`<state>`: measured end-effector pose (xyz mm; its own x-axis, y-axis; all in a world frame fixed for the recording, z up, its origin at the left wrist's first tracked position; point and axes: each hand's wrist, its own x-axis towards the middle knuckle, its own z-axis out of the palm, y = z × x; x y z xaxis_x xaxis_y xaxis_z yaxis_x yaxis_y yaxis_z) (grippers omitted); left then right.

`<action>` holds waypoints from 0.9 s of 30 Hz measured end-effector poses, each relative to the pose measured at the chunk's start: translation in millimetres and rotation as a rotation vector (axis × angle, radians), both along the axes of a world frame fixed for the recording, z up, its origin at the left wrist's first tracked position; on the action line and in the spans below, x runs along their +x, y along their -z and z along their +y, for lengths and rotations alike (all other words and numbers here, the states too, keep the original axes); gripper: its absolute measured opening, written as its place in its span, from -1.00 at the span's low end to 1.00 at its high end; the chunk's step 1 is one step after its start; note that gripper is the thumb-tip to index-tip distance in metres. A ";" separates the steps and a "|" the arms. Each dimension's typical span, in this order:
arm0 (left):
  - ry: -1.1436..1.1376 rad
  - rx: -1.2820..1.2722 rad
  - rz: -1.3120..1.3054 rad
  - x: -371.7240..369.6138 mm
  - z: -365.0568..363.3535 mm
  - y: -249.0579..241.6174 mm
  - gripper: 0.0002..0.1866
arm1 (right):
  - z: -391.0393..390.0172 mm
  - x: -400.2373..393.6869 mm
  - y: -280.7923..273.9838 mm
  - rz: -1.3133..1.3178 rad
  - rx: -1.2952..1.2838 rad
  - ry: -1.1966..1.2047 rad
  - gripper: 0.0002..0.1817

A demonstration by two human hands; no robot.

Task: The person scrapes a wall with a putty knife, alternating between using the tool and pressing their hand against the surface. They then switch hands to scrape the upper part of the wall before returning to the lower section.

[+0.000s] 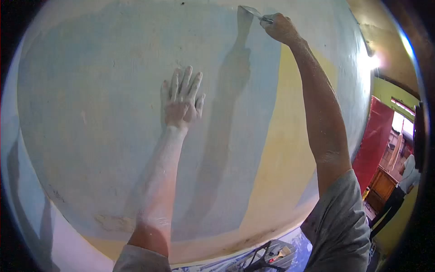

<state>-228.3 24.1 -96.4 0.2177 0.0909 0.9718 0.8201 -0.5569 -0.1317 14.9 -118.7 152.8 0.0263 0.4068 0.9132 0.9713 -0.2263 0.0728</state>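
A painted wall in grey-blue with a yellow band fills most of the view. Spread against it near the middle is my left hand, fingers apart and coated in pale dust, holding nothing. High up on the right, my right hand grips the handle of a putty knife. Its thin metal blade points left, with the tip right at the wall surface near the top. The shadow of my right arm falls on the wall between both arms.
A person stands at the far right by a doorway, near a red curtain or panel and a wooden cabinet. Below the wall, a stool-like stand carries a brush. A bright lamp glows on the right.
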 end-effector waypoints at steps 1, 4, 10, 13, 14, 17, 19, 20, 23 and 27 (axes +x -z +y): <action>0.009 -0.005 0.004 0.2 -0.9 2.7 -0.38 | 3.9 8.6 6.9 -0.055 0.012 -0.005 -0.62; 0.018 -0.008 -0.006 -0.4 0.4 2.7 -0.38 | 1.5 2.1 31.3 -0.116 0.168 -0.045 -0.62; 0.033 0.013 -0.017 0.7 3.7 4.6 -0.38 | -0.1 4.9 14.7 -0.061 0.043 -0.043 -0.62; 0.004 0.021 -0.024 0.7 4.2 4.3 -0.41 | 10.3 13.4 13.8 -0.044 0.179 0.005 -0.65; 0.015 0.035 -0.040 2.0 5.1 4.8 -0.41 | 3.9 5.0 4.8 -0.062 0.111 -0.026 -0.65; 0.008 -0.003 -0.031 2.7 3.3 4.4 -0.39 | -2.4 -3.2 -12.3 0.073 0.057 0.004 -0.64; 0.010 0.008 -0.016 1.6 1.6 5.0 -0.38 | -8.2 3.4 -3.5 -0.037 -0.027 -0.021 -0.62; 0.013 0.025 -0.014 1.5 1.0 5.1 -0.36 | -9.0 5.7 4.2 -0.037 -0.029 -0.017 -0.62; 0.021 0.005 0.018 -2.9 -2.1 4.1 -0.34 | -3.9 4.7 2.1 -0.099 0.114 -0.008 -0.61; 0.011 -0.032 0.047 -4.2 -5.5 6.1 -0.31 | -11.9 -7.7 -11.2 0.100 -0.061 -0.010 -0.59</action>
<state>-232.5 18.6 -102.5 0.2646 0.1192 0.9570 0.8072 -0.5704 -0.1522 7.1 -130.6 164.0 0.1119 0.4618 0.8799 0.9766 -0.2149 -0.0115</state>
